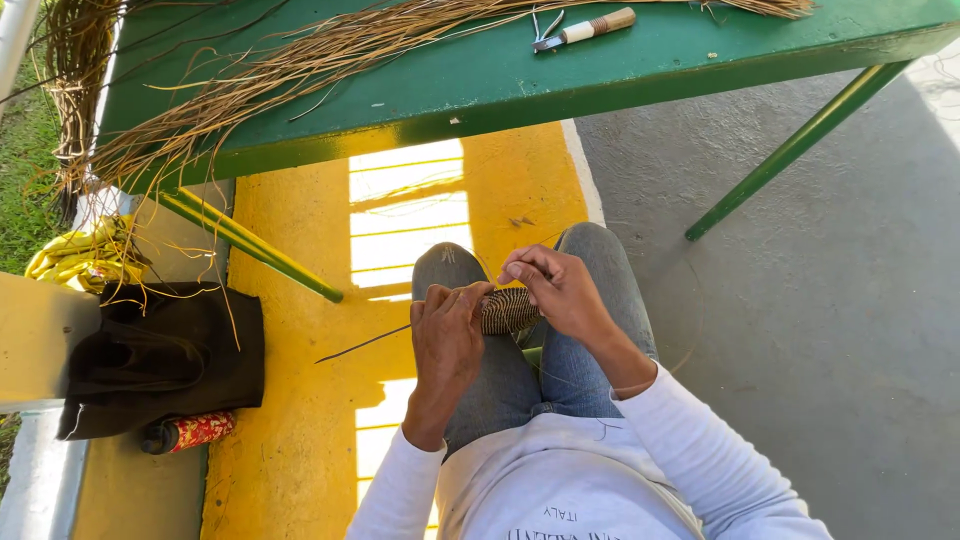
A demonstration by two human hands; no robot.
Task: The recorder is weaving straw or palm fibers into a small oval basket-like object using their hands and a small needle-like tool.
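The left hand (447, 335) and the right hand (560, 290) meet over the person's lap, above knees in blue jeans (520, 370). Between them sits a small woven piece (508, 311), a short, dark-and-pale striped length of basketry. The left hand's grip is closed on the near end of the woven piece, fingers curled over it and thumb pressed along the top. A long thin fibre strand (365, 343) runs out from under this hand, down and to the left over the yellow floor (300, 400). The right hand's grip is pinched together at the far end of the woven piece, fingertips bunched tight; whether a fine strand is caught in that pinch cannot be told.

In front of the knees stands a green tabletop (480, 80) on green legs. A bundle of dry straw-coloured fibres (300, 60) lies across it and spills over its left edge. Near its far edge rests a knife (585, 28) with a pale handle. On the floor to the left lies a dark bag (160, 355), with a red patterned bottle (195, 432) just beside it.
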